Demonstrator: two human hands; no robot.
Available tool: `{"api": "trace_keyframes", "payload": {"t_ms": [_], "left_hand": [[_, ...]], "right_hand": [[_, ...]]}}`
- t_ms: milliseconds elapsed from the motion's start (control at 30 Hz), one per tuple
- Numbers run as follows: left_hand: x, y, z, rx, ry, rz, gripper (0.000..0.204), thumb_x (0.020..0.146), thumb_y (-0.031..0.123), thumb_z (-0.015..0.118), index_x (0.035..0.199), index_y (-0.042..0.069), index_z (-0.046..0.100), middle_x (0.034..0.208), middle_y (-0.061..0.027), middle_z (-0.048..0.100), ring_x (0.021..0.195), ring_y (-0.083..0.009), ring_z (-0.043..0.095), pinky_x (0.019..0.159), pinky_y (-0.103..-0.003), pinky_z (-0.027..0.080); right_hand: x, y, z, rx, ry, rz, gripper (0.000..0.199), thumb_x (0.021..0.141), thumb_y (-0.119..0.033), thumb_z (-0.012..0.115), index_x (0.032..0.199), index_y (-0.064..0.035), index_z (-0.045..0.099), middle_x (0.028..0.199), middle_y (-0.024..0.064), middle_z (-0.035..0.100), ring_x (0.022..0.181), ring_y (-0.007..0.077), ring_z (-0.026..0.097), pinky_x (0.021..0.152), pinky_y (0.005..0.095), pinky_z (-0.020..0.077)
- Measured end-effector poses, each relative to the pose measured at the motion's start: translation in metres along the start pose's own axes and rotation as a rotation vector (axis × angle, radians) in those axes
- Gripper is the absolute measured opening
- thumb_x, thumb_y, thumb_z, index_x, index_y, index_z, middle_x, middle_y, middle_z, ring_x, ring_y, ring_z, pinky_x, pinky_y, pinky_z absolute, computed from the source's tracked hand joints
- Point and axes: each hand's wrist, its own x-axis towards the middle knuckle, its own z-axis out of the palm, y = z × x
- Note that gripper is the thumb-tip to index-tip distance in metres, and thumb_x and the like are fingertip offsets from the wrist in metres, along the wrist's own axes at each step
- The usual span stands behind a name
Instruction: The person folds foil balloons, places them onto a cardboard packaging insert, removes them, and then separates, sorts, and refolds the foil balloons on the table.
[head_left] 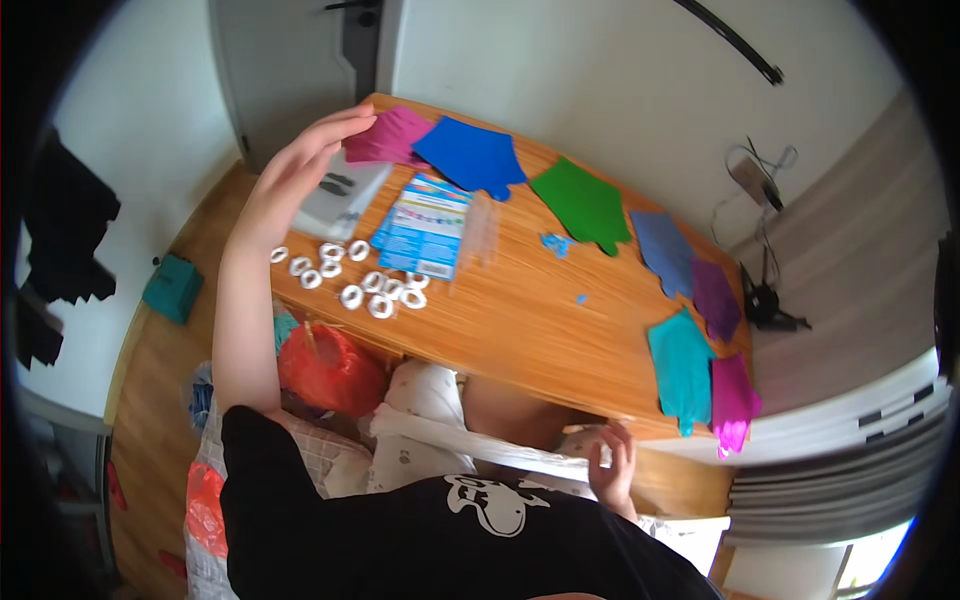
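My left hand (320, 140) is raised over the far left corner of the table, its fingers stretched out and close together. Its fingertips overlap the edge of a flat pink piece (400, 135); whether they touch it I cannot tell. Below the hand lies a clear bag (345, 200) with dark marks. My right hand (613, 470) is low by the table's front edge, fingers loosely curled and apart. A whitish translucent strip (490, 450) stretches across my lap and reaches that hand; no grip on it shows. Blue printed packets (425, 228) and several white rings (381, 306) lie on the table's left part.
Along the wooden table's (520, 320) back and right edges lie flat, tabbed pieces: blue (470, 155), green (585, 205), grey-blue (663, 250), purple (716, 298), teal (682, 365), magenta (734, 400). Small blue bits (556, 244) sit mid-table. A red bag (325, 370) is below the front edge.
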Motion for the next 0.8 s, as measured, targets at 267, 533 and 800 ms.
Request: {"api": "trace_keyframes", "payload": {"t_ms": [267, 533, 800], "left_hand": [[0.066, -0.265, -0.123, 0.090, -0.029, -0.884, 0.054, 0.101, 0.050, 0.060, 0.139, 0.011, 0.057, 0.107, -0.0045, 0.072, 0.094, -0.0145, 0.070, 0.082, -0.032, 0.054], [0.080, -0.303, -0.093, 0.509, 0.184, -0.575, 0.049, 0.097, 0.043, 0.066, 0.122, 0.001, 0.067, 0.106, -0.0170, 0.073, 0.102, -0.0295, 0.071, 0.087, -0.041, 0.055], [0.069, -0.276, -0.089, 0.677, 0.058, -0.502, 0.051, 0.083, 0.040, 0.077, 0.118, 0.004, 0.070, 0.110, -0.0190, 0.073, 0.108, -0.0346, 0.069, 0.093, -0.045, 0.054]], "right_hand": [[0.200, -0.091, 0.061, 0.084, 0.044, -0.484, 0.033, 0.077, 0.002, 0.075, 0.109, -0.0080, 0.070, 0.112, 0.0153, 0.066, 0.095, 0.0331, 0.064, 0.081, 0.0436, 0.0493], [0.428, -0.179, 0.256, 0.150, -0.244, -0.661, 0.028, 0.089, -0.010, 0.072, 0.116, -0.0055, 0.071, 0.123, 0.0137, 0.068, 0.114, 0.0343, 0.063, 0.098, 0.0437, 0.0508], [0.488, -0.193, 0.345, 0.035, -0.417, -0.511, 0.024, 0.094, -0.021, 0.065, 0.113, -0.0092, 0.071, 0.111, 0.0168, 0.071, 0.104, 0.0358, 0.067, 0.088, 0.0473, 0.0551]]}}
